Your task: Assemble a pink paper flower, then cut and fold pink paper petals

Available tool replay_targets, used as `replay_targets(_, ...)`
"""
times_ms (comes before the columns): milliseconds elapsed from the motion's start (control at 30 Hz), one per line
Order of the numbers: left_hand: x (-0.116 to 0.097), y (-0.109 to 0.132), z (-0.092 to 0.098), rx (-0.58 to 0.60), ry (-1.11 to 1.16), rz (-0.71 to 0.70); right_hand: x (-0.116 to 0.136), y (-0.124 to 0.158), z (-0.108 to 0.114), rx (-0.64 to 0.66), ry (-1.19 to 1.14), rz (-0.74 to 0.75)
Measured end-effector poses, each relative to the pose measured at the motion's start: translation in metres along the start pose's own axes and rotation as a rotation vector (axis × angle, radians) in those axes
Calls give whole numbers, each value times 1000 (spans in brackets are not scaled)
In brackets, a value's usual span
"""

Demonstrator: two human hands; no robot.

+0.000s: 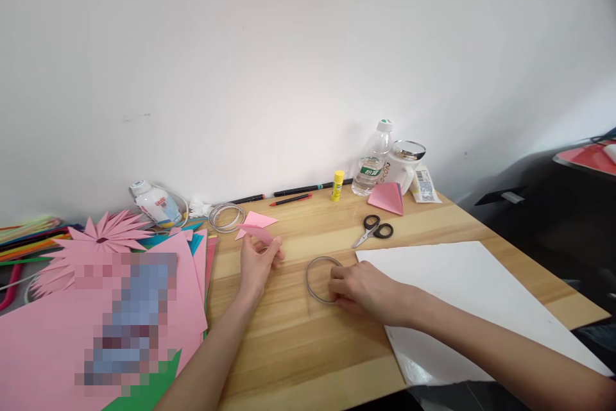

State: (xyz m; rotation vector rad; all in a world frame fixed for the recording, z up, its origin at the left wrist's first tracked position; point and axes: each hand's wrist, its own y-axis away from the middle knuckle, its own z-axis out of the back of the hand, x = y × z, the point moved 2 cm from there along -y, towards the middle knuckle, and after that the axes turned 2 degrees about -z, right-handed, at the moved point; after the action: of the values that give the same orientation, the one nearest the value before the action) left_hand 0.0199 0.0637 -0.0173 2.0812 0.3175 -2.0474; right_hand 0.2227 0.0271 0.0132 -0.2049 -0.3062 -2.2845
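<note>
My left hand (257, 263) is raised a little over the wooden table (298, 334), its fingers pinched on a small folded pink paper piece (257, 233). My right hand (359, 289) rests on the table with its fingers curled onto the right side of a thin grey wire ring (312, 276) that lies flat on the wood. Another small pink paper piece (260, 218) lies just behind the left hand.
A stack of pink and coloured paper sheets (72, 334) with a pink paper flower (103, 238) fills the left. A white sheet (471, 295) lies at right. Scissors (375, 230), glue stick (337, 185), water bottle (373, 159), pens (293, 196), wire coil (226, 217) stand near the wall.
</note>
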Motion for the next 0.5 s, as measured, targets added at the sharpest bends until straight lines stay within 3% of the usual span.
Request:
replay_targets(133, 1, -2, 1, -69, -4, -16, -25, -27, 0, -167, 101, -87)
replay_targets(267, 0, -6, 8, -203, -1, -66, -50, -60, 10, -336, 25, -183)
replay_targets(367, -2, -9, 14, -281, 5, -90, -47, -90, 17, -378, -23, -190)
replay_targets(500, -1, -11, 16, -296, 48, -94, -24, -139, 19, -410, -127, -167)
